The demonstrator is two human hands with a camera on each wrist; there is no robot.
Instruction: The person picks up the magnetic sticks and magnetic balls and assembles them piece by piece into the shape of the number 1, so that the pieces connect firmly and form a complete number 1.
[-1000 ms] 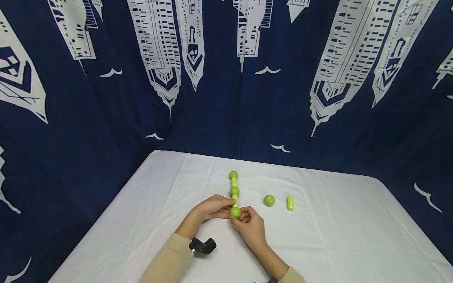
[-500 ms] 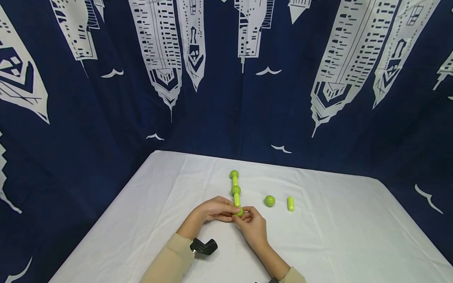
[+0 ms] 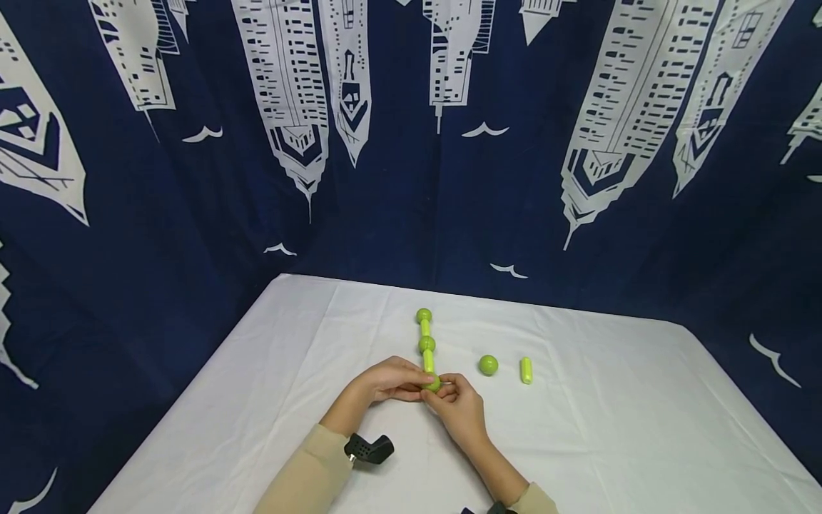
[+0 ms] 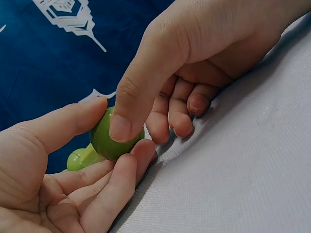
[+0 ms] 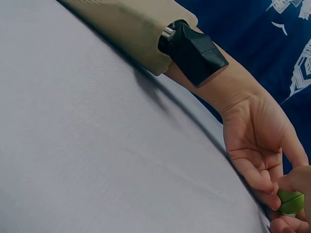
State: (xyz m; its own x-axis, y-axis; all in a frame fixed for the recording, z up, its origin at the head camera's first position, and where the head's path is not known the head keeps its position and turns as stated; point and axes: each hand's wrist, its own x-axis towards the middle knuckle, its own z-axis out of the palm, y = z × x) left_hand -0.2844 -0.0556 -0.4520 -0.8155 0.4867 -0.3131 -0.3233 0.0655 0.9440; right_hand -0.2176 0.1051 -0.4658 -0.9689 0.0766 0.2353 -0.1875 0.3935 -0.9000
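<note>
Green balls and lime-green rods form a straight chain on the white cloth in the head view. Its far ball (image 3: 424, 315), middle ball (image 3: 427, 344) and the rod (image 3: 428, 360) nearer me line up. My left hand (image 3: 393, 380) pinches the near ball (image 4: 103, 138) between thumb and fingers, the thumb at its upper left in the left wrist view. From the other side my right hand (image 3: 461, 410) grips the same ball, thumb laid across its face. Fingers hide much of this ball and its joint with the rod.
Right of the chain, a loose green ball (image 3: 488, 365) lies on the cloth-covered table (image 3: 616, 414). A loose lime rod (image 3: 526, 370) lies just beyond it. Behind the table hangs a navy curtain (image 3: 398, 235) with white building prints. A black wrist camera (image 3: 369, 449) sits on the left sleeve.
My left thumb and fingers have shifted from the near rod onto the near ball, covering more of it. My right hand keeps its grip there. The loose ball and rod stay put.
</note>
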